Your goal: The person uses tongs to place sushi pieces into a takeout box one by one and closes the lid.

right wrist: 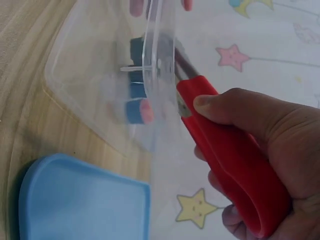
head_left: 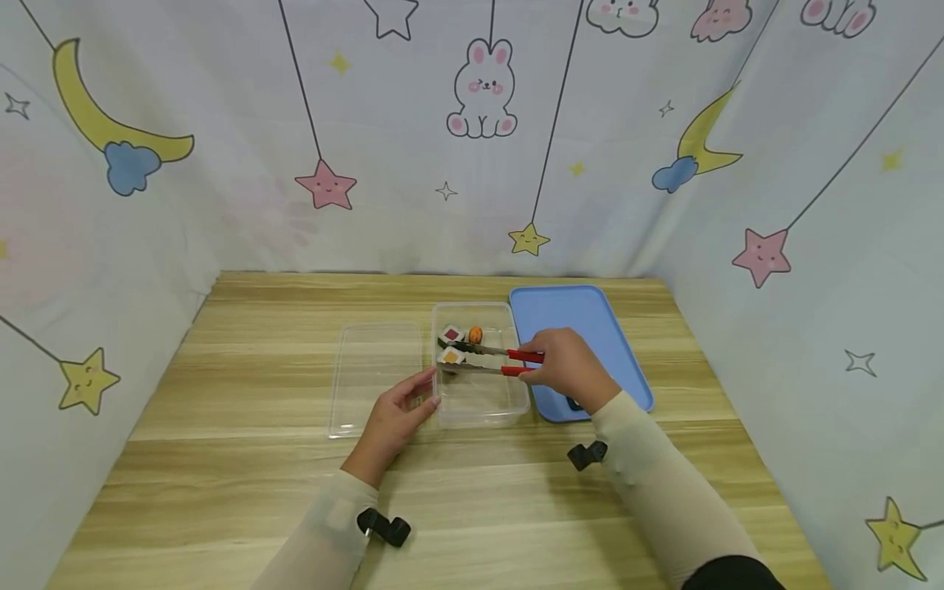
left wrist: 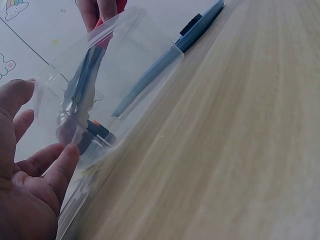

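Note:
My right hand [head_left: 571, 365] grips red-handled metal tongs [right wrist: 230, 155], their tips reaching down into a clear plastic box [head_left: 483, 419]. Between the tong tips is a sushi roll piece with a yellow centre [head_left: 451, 356]; whether they pinch it firmly I cannot tell. Beside it in the box lie a sushi roll piece with a dark red centre [head_left: 451, 334] and an orange-topped sushi piece [head_left: 475, 335]. With fingers extended, my left hand [head_left: 394, 422] touches the box's left wall from outside, as the left wrist view also shows.
A blue tray [head_left: 575, 311] stands right against the box, with a small dark piece [head_left: 573, 404] near its front edge, partly hidden by my right wrist. Left of the box, a clear lid [head_left: 376, 360] lies flat on the wooden table [head_left: 243, 393]. Patterned curtains [head_left: 413, 229] surround the table.

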Demonstrator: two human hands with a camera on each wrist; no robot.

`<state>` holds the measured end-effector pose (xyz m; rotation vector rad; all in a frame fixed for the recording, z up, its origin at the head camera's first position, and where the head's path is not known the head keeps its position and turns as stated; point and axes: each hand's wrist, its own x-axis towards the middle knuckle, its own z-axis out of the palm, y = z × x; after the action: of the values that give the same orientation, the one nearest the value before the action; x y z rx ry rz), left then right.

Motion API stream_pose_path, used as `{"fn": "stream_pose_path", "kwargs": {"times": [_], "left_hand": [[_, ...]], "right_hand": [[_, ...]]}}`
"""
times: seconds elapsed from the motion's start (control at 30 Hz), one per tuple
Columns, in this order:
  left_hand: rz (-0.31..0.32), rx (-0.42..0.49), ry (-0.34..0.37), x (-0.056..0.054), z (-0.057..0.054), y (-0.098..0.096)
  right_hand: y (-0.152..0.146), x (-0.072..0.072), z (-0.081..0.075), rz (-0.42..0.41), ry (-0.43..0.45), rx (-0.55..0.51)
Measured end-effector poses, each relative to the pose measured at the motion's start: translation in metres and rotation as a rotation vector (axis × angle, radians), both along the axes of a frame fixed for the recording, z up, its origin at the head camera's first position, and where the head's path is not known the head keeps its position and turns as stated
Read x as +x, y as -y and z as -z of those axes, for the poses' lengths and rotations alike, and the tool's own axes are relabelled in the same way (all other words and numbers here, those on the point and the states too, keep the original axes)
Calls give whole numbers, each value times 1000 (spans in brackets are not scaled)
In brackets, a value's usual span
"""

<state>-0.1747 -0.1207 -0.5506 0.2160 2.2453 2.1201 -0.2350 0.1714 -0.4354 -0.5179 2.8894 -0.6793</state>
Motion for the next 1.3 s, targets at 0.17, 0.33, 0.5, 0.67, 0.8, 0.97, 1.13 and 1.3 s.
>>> {"fn": "stream_pose_path", "kwargs": {"times": [0.17, 0.33, 0.5, 0.67, 0.8, 0.97, 1.13, 1.3], "left_hand": [[0, 2, 12, 0, -1, 0], [1, 9, 25, 0, 0, -1], [2, 9, 30, 1, -2, -2], [-2, 15, 30, 0, -1, -2], [-6, 10, 26, 0, 1, -2], [-7, 14, 22, -1, 1, -2], [-6, 13, 25, 0, -1, -2], [-9, 7, 31, 1, -2, -2]], "right_hand": [[1, -1, 5, -4, 7, 8], [4, -4, 8, 1, 21, 22], [4, -5, 8, 7, 33, 18], [1, -5, 6, -2, 32, 12], [-7, -5, 4, -11, 2, 0], [-26, -4, -1, 3, -63, -63], [-57, -6, -2, 90, -133, -98], [-96, -2, -1, 192, -136, -137]]}}
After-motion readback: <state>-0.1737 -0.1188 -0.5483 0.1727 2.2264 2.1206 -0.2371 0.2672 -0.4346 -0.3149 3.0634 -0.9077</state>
